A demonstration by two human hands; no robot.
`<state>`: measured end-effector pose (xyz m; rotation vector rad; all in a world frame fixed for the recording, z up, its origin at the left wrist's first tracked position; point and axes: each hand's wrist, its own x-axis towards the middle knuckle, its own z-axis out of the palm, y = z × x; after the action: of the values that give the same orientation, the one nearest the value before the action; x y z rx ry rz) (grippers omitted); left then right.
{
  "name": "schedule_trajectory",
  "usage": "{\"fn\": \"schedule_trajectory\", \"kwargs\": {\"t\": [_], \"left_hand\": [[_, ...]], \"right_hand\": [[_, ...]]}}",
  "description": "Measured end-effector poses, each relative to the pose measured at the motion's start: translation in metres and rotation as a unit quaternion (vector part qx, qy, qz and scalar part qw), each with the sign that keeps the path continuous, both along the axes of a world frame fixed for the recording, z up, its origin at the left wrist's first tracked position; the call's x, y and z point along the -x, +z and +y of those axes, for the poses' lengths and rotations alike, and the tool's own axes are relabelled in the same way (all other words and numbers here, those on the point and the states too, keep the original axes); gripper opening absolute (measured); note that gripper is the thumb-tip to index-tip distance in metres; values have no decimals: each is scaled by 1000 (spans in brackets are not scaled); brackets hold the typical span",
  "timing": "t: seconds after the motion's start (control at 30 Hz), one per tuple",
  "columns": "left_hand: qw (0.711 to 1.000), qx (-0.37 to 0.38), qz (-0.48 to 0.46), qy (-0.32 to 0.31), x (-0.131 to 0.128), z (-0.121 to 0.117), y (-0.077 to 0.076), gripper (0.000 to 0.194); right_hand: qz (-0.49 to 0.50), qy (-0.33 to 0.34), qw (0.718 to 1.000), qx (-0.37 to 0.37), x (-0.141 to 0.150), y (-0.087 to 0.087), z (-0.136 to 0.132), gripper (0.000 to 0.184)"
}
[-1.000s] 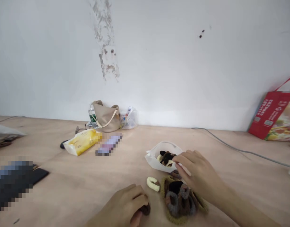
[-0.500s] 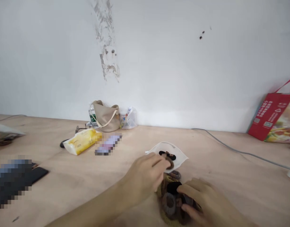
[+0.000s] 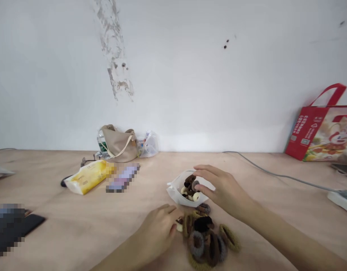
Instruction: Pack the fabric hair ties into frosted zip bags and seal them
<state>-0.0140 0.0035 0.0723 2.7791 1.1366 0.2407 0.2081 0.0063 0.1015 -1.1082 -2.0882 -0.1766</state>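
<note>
Your hands have traded places since the earlier frame: your right hand (image 3: 221, 188) now sits over the white plastic pouch (image 3: 176, 194), where your left hand was, and your left hand (image 3: 158, 229) has moved to the left edge of the heap of fuzzy hair ties (image 3: 204, 241), where your right hand was. The pouch lies on the wooden table (image 3: 77, 214), and its mouth now gapes wider, showing a mound of brown, dark and cream hair ties (image 3: 190, 188) inside. Your right fingers (image 3: 203, 172) arch over that mound with the thumb just above it, but the view is too poor to say for sure whether they are pinching a tie or only hovering. Your left fingers (image 3: 169, 210) are loosely curled, their tips right beside a small cream and brown tie (image 3: 179, 224), and you cannot tell from here whether they grip it. The heap, no longer covered by a hand, lies just in front of the pouch. Farther back, near the wall (image 3: 190, 75), stand a beige shoulder bag (image 3: 119, 145) and a red tote bag (image 3: 311, 128), while a yellow wipes packet (image 3: 87, 177) lies well left of your hands.
</note>
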Motion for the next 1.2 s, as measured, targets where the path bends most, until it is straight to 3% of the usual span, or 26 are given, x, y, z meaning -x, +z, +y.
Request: {"fn": "schedule_trajectory", "kwargs": {"t": [0.1, 0.27, 0.37, 0.47, 0.57, 0.67, 0.83, 0.97, 1.03, 1.1, 1.2], "left_hand": [[1000, 19, -1, -14, 0, -1, 0, 45], [998, 31, 57, 22, 6, -8, -1, 29], [998, -9, 50, 23, 11, -11, 5, 27], [996, -88, -27, 3, 6, -7, 23, 22], [981, -157, -109, -29, -11, 2, 41, 19], [974, -190, -118, -33, -26, 10, 45, 22], [992, -113, -49, -22, -17, 2, 25, 22], [995, -12, 1, -100, -3, -6, 7, 28], [996, 6, 12, -85, -2, -6, 0, 31], [998, 5, 24, -56, -2, -5, -5, 27], [999, -14, 29, -43, 1, -7, -8, 20]], "right_hand": [[-3, 16, 1000, 14, -4, -15, -10, 18], [-74, 6, 990, 120, -32, -66, -53, 22], [-118, -8, 986, 119, -45, -88, -70, 22], [-131, -1, 989, 76, -47, -96, -74, 29], [-123, 1, 992, 30, -44, -98, -72, 28], [-127, 5, 992, -16, -44, -101, -72, 26], [-136, -6, 990, -37, -51, -90, -71, 27], [-122, 6, 991, -63, -38, -51, -43, 25], [-79, -2, 994, -81, -27, -33, -28, 24], [-44, -4, 997, -59, -17, -24, -22, 21], [-51, 23, 998, 43, -12, -34, -36, 21]]}}
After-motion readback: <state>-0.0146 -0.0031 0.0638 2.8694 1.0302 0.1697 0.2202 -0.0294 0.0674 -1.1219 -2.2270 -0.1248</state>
